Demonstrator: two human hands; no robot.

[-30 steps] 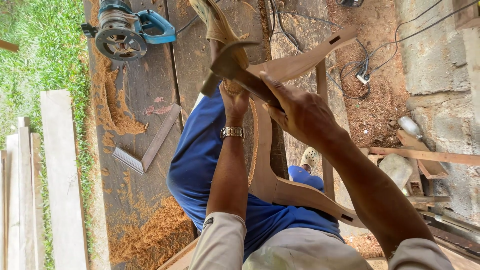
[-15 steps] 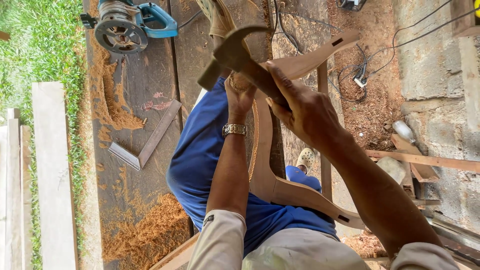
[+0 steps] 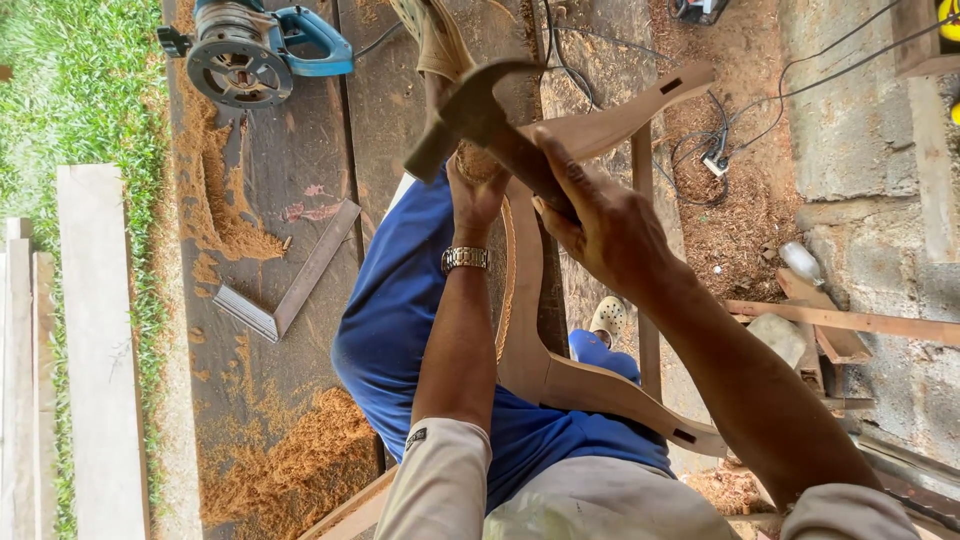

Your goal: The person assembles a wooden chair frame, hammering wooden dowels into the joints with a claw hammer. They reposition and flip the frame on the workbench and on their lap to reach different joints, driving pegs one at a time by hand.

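Right hand (image 3: 610, 235) fingers closed round hammer (image 3: 480, 120) handle, head above left hand (image 3: 475, 190) gripping curved wood piece (image 3: 540, 360), hammer tilted lower than half a second ago.

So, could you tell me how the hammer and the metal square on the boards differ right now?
The hammer is gripped in the right hand above the curved wooden piece; the metal square lies untouched on the boards amid sawdust. The hammer has a dark, chunky head; the square is flat, thin and L-shaped. Both are hand tools.
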